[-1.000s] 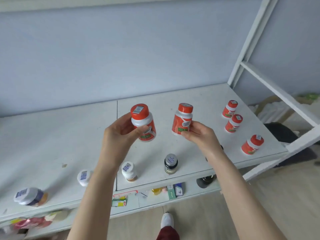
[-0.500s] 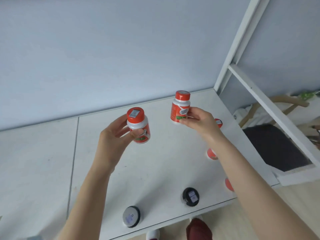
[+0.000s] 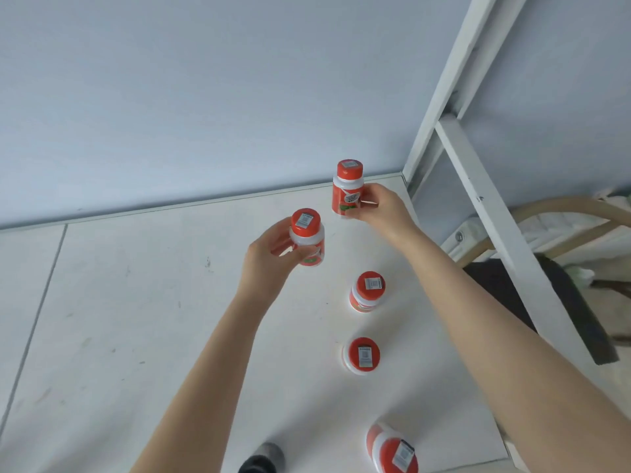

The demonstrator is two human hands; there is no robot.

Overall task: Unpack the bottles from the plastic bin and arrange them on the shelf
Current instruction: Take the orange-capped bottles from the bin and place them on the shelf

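My left hand (image 3: 273,257) grips a red-capped white and orange bottle (image 3: 307,233) above the middle of the white shelf (image 3: 136,319). My right hand (image 3: 382,209) holds a second bottle of the same kind (image 3: 346,189) upright near the shelf's back right corner; whether its base touches the shelf I cannot tell. Three more red-capped bottles stand in a line on the right: one (image 3: 368,291) below my right hand, one (image 3: 362,356) nearer, one (image 3: 392,448) at the front edge. The plastic bin is out of view.
A pale blue wall rises behind the shelf. White frame posts (image 3: 478,172) stand at the right end. A dark-seated chair (image 3: 560,295) sits beyond the frame. A dark-lidded jar (image 3: 263,460) shows at the bottom edge.
The view has moved closer and tilted down. Both hands have carried their bottles farther back over the shelf, the right one toward the back right corner. The line of red-capped bottles is now unhidden.
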